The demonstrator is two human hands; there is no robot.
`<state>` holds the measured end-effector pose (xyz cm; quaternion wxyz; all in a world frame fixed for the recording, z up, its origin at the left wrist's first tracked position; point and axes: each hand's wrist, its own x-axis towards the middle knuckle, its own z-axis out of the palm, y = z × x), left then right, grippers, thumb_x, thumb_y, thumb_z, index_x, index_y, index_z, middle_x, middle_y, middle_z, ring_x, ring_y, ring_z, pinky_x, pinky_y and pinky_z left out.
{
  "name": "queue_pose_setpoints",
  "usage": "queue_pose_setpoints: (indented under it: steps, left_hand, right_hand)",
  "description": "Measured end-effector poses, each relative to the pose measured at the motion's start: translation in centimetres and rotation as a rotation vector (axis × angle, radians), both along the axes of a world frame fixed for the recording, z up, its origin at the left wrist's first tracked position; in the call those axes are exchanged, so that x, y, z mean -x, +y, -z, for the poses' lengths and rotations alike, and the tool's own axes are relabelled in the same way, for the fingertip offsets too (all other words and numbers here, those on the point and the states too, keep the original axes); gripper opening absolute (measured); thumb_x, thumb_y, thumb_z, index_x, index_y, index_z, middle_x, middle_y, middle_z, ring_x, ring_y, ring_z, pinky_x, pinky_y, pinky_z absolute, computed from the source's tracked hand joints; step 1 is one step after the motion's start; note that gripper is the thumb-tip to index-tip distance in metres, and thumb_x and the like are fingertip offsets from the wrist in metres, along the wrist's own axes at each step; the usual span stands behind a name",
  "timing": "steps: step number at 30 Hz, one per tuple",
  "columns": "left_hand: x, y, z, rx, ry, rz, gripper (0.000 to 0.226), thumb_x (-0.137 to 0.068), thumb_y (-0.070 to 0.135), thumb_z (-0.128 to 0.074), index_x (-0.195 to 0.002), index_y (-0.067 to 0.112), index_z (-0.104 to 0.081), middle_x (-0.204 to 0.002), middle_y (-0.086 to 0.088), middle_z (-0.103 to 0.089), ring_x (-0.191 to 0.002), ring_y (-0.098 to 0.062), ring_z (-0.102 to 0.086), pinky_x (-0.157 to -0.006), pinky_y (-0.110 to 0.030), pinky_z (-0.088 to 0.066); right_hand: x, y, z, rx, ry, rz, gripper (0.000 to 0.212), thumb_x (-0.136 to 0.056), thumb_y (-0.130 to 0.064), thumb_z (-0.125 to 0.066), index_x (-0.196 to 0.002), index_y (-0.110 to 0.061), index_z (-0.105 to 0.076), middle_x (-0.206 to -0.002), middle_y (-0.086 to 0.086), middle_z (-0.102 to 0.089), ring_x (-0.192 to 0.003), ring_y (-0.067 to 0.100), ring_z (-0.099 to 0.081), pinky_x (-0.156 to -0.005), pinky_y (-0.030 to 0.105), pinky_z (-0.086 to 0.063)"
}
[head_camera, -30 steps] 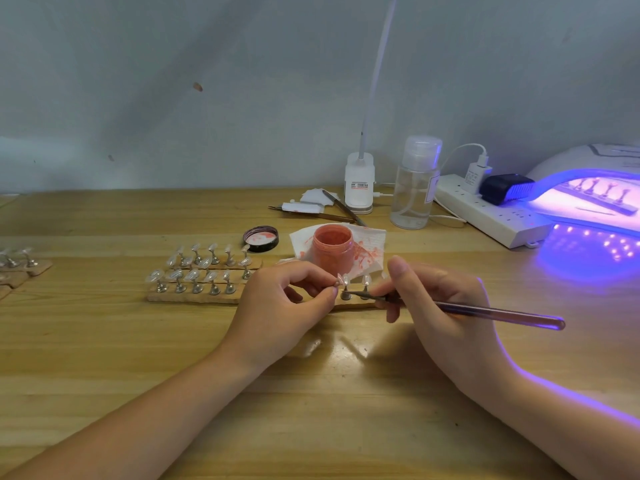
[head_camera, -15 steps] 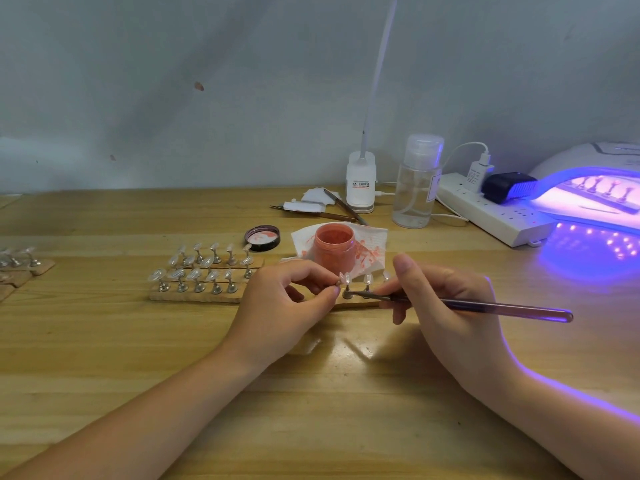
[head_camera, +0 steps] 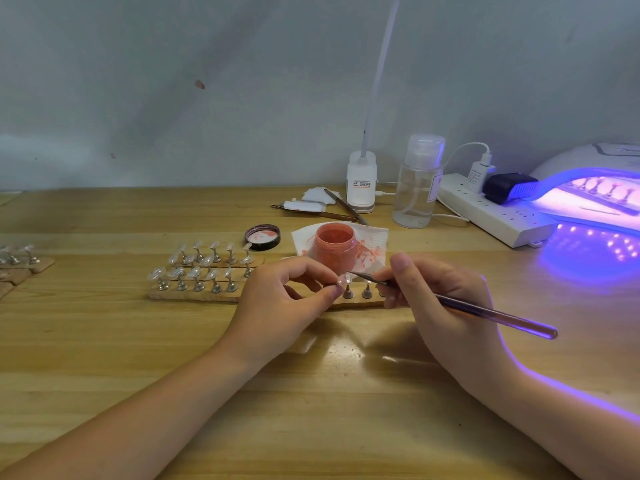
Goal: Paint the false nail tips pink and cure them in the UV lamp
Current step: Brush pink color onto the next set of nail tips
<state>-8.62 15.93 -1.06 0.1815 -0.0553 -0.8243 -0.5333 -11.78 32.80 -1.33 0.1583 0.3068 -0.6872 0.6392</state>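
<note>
While left fingers pinch a nail tip, right fingers clamp the brush.

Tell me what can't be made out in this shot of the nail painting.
Head view only:
- Nail tip: mostly covered by left hand fingertips; paint coverage unclear.
- Brush bristles: too small.
- UV lamp: cut off by right edge; glare washes out tips inside.
- Bottle label: unreadable.

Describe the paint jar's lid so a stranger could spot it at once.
Start at the open pink jar on the stained tissue mid-table. Just left of it, on bare wood, lies the lid. It is the only round black thing there, turned up with pink smears inside.
</note>
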Motion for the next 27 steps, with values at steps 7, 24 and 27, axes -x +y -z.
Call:
queue_pose_setpoints:
  steps: [7,24,27]
  left_hand:
    - [0.16,-0.14,0.16,0.003,0.004,-0.021,0.018,-0.072,0.010,-0.074,-0.071,0.028,-0.070,-0.071,0.018,-0.066,-0.068,0.002,-0.057,-0.053,-0.010,-0.040]
    - [0.14,-0.11,0.11,0.015,0.015,-0.054,0.015,-0.070,0.011,-0.076,-0.071,0.025,-0.073,-0.074,0.005,-0.068,-0.068,-0.005,-0.056,-0.054,-0.016,-0.040]
    - [0.10,-0.08,0.09,0.020,0.012,-0.059,0.015,-0.070,0.010,-0.076,-0.070,0.025,-0.072,-0.072,0.005,-0.067,-0.065,-0.005,-0.053,-0.054,-0.017,-0.040]
  right_hand:
    - [-0.39,0.24,0.19,-0.033,0.055,-0.016,0.027,-0.086,-0.034,-0.052,-0.068,-0.023,-0.069,-0.061,0.001,-0.064,-0.049,0.008,-0.056,-0.053,0.020,-0.047]
    - [0.22,0.13,0.28,-0.138,0.144,0.041,0.026,-0.087,-0.030,-0.052,-0.072,-0.016,-0.068,-0.062,-0.007,-0.059,-0.058,0.005,-0.055,-0.056,0.013,-0.042]
    - [0.19,0.13,0.40,-0.156,0.146,0.030,0.030,-0.087,-0.031,-0.052,-0.070,-0.013,-0.069,-0.059,-0.010,-0.057,-0.057,0.005,-0.055,-0.057,0.013,-0.041]
